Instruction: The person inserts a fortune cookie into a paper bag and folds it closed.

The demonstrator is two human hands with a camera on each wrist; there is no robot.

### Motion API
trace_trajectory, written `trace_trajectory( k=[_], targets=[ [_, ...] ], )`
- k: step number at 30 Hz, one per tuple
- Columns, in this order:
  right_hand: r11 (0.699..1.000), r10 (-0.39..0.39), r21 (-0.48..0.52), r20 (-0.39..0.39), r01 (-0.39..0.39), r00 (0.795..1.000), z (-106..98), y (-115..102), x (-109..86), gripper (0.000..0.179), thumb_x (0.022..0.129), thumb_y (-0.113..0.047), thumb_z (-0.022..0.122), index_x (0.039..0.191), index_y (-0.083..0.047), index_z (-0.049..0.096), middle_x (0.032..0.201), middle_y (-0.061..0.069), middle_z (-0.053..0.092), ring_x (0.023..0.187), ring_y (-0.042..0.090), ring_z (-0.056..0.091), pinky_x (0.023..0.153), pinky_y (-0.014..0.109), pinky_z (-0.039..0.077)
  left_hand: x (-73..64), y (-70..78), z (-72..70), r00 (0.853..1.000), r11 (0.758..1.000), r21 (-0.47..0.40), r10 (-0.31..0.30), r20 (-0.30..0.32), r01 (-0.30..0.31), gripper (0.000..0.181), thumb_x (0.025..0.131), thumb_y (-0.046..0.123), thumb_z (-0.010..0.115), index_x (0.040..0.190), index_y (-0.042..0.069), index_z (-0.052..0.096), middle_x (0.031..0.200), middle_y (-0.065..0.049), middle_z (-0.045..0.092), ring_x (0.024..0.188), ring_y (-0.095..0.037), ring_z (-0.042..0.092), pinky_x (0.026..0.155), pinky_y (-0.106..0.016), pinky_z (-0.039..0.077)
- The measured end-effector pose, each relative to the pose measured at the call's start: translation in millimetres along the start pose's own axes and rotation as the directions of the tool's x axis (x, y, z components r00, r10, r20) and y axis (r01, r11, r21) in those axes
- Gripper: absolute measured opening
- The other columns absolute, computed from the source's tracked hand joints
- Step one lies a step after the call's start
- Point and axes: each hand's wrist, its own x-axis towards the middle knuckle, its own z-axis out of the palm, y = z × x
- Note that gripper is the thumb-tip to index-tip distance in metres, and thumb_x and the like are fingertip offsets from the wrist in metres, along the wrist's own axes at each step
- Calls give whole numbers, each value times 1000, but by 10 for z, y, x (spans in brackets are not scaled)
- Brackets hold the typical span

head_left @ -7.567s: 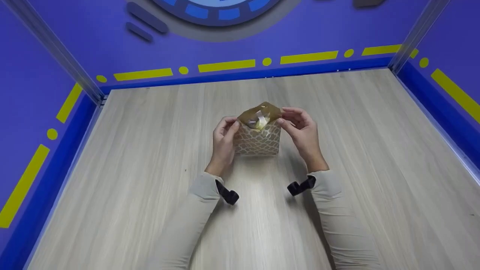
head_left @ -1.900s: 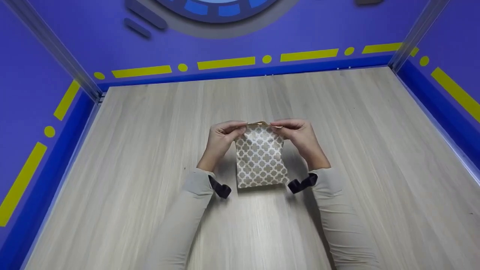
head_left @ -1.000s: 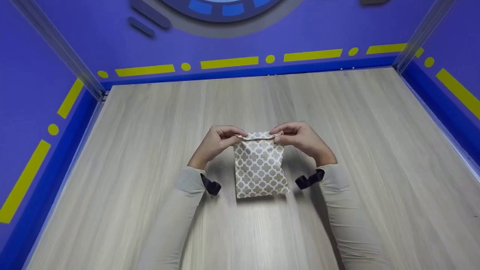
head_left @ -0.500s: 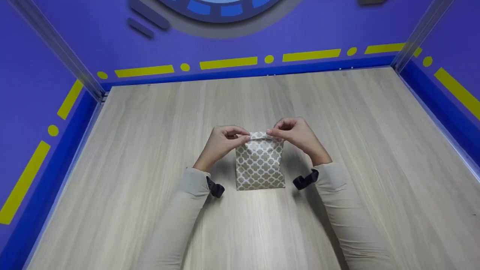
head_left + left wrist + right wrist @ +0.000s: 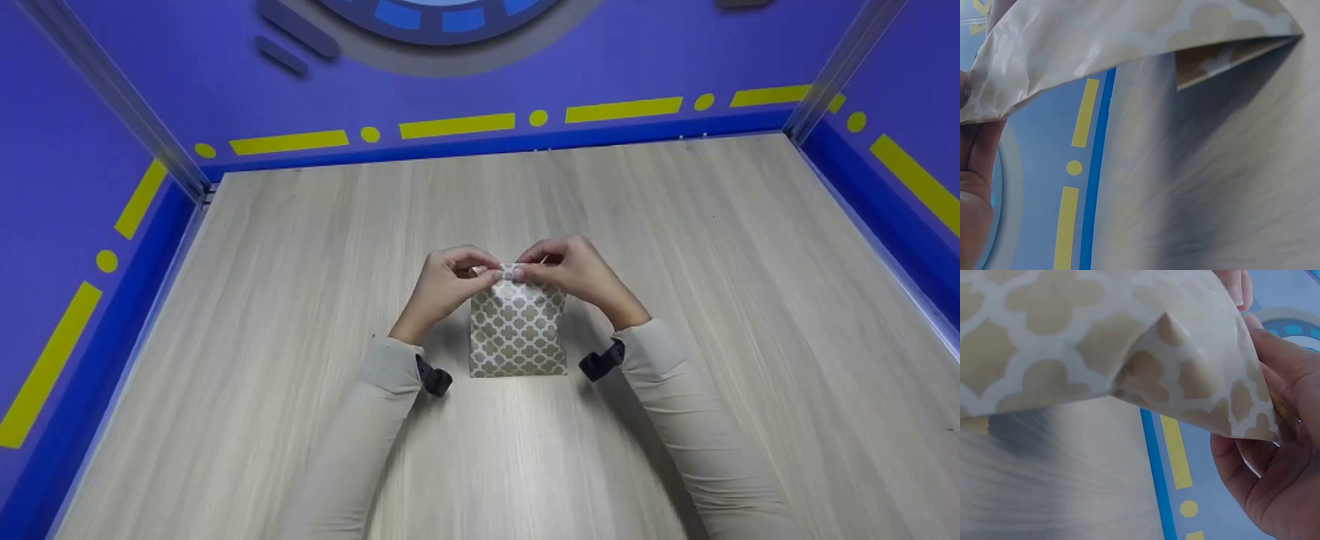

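A small paper bag point(image 5: 517, 330) with a white and tan quatrefoil print stands at the middle of the table, its top edge folded over toward the person. My left hand point(image 5: 446, 285) pinches the fold near its left half between thumb and fingers. Close beside it, my right hand point(image 5: 577, 274) pinches the same fold near the centre. The left wrist view shows the underside of the paper bag point(image 5: 1100, 34) with a bottom flap lifted off the table. In the right wrist view the paper bag point(image 5: 1050, 354) has a creased, bulging side. Its contents are hidden.
The light wood-grain table point(image 5: 300, 300) is bounded by a blue-purple back wall point(image 5: 465, 90) with yellow markings and by side walls. Each sleeve cuff carries a black wrist camera, the left camera point(image 5: 435, 379) and the right camera point(image 5: 600, 364).
The bag's mouth, earlier open with a shiny item showing inside, was drawn flat and folded down. Lately my right hand has slid left along the fold toward my left hand.
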Motion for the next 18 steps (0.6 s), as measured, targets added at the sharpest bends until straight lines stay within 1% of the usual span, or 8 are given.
trace_trajectory(
  k=[1, 3, 6, 9, 12, 14, 18],
  targets=[
    [1000, -3, 1, -2, 3, 1000, 10, -1, 4, 18, 83, -22, 76, 92, -7, 76, 85, 8, 73, 65, 11, 59, 60, 20, 48, 4, -9, 4, 1000, 1000, 9, 2, -10, -2, 15, 83, 2, 71, 96, -6, 70, 87, -10, 73, 61, -7, 51, 58, -18, 43],
    [1000, -10, 2, -10, 10, 1000, 29, -5, 10, 15, 83, -20, 75, 90, -6, 76, 83, 8, 72, 64, 9, 58, 59, 19, 47, 23, -72, 18, 999, 1000, 25, 1, -33, 0, 18, 83, 3, 72, 99, -5, 70, 91, -13, 73, 59, -6, 50, 58, -17, 42],
    [999, -48, -5, -18, 48, 999, 52, -5, 13, 13, 85, -18, 74, 89, -6, 76, 82, 8, 72, 63, 8, 58, 58, 19, 47, 39, -138, 46, 999, 998, 68, 6, -40, -4, 17, 84, 12, 74, 98, 2, 74, 92, -11, 73, 54, -7, 45, 54, -18, 39],
    [995, -100, -27, -16, 99, 995, 64, -3, 11, 14, 85, -20, 73, 87, -7, 76, 81, 7, 71, 63, 8, 56, 59, 19, 47, 46, -149, 64, 1000, 997, 72, 19, -16, -18, 16, 84, 21, 74, 94, 8, 76, 90, -8, 74, 58, -7, 55, 56, -19, 44],
    [989, -140, -50, -18, 139, 990, 65, -3, 10, 13, 85, -19, 73, 86, -7, 76, 80, 6, 70, 63, 8, 56, 59, 19, 46, 59, -139, 67, 999, 998, 50, 35, -1, -35, 14, 84, 22, 74, 89, 9, 77, 87, -7, 75, 68, -10, 66, 62, -21, 50],
    [986, -159, -55, -18, 158, 987, 60, -7, 10, 12, 84, -17, 73, 85, -6, 77, 79, 7, 70, 63, 8, 56, 58, 18, 46, 66, -133, 60, 999, 998, 44, 50, 0, -50, 13, 83, 20, 74, 87, 8, 77, 84, -6, 75, 72, -11, 67, 64, -22, 52],
    [983, -176, -51, -1, 175, 984, 40, -18, 17, 12, 83, -16, 73, 87, -5, 77, 80, 9, 71, 64, 7, 58, 59, 17, 47, 68, -134, 43, 998, 998, 33, 57, -1, -57, 12, 84, 19, 74, 86, 7, 77, 82, -6, 74, 71, -12, 66, 64, -22, 50]
  ],
)
